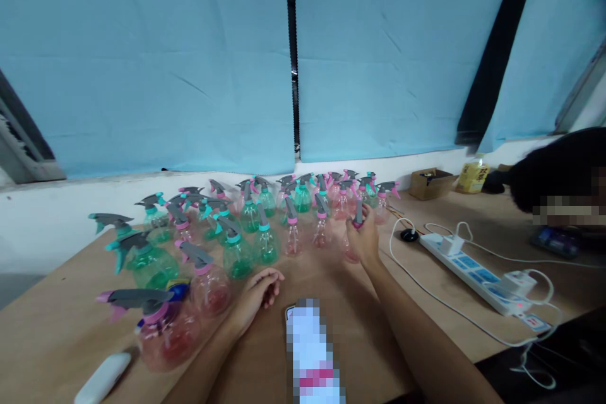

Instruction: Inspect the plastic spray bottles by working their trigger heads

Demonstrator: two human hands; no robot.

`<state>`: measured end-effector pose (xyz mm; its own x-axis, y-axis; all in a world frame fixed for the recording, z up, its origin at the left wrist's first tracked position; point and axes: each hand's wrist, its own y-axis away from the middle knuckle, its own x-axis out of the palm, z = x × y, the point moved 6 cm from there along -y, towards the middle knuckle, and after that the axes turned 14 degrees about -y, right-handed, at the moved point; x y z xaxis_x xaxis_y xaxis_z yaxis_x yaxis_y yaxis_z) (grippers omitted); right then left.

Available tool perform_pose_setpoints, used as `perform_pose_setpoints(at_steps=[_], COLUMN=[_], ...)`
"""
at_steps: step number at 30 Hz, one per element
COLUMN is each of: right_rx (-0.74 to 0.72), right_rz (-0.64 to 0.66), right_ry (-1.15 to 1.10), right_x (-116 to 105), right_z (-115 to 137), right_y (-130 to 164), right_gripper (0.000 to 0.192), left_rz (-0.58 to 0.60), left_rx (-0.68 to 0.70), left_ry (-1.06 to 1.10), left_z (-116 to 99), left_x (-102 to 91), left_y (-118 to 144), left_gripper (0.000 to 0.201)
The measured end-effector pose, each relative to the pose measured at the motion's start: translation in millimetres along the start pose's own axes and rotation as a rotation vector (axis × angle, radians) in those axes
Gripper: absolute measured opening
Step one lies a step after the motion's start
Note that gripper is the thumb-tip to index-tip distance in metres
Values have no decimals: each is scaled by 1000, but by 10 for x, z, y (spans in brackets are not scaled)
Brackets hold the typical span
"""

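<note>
My right hand (364, 233) is closed around the neck of a pink spray bottle (350, 251) with a grey head, standing at the right of the front row. Its fingers partly hide the collar. My left hand (260, 293) rests on the table, its fingers loosely curled and nothing in it. Close by on its left is another pink spray bottle (211, 290). Just beyond it stands a green spray bottle (238, 259). Several more green and pink spray bottles, all with grey heads, are grouped behind. A large pink spray bottle (165, 338) sits at the front left.
A phone (310, 347) lies between my forearms. A white case (103, 379) is at the lower left. On the right are a white power strip (478, 274) with plugs and loose cables, a cardboard box (430, 184) and a yellow package (472, 177). A person's head (558, 167) leans in at right.
</note>
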<state>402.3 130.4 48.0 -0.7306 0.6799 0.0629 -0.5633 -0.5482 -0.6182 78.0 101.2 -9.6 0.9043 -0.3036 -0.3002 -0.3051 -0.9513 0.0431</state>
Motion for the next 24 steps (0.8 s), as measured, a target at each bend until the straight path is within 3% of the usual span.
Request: perform_pose_setpoints(at_steps=[3,5,12,14,17,24], right_rx=[37,103,328,395,446,621], right_rz=[7,97,506,684,852,917], right_ry=[-25,-125,-606,-748,-884,-958], right_x=[13,119,838,1073,1298,1439], right_z=[32,35,251,402,590,577], right_y=[41,116,622,780,912,910], right_gripper=[48,40,11,15,27,22], left_rz=[1,3,-5,-12,-11,-11], left_rx=[1,3,8,0,-3,-4], left_ry=[-2,-4,32,36,35,8], left_z=[13,17,34,37,24,11], left_x=[-1,-1,-15,-17,-10,-16], left_y=[-9,-8,3,3,7,22], left_gripper=[27,26,25,24,24,25])
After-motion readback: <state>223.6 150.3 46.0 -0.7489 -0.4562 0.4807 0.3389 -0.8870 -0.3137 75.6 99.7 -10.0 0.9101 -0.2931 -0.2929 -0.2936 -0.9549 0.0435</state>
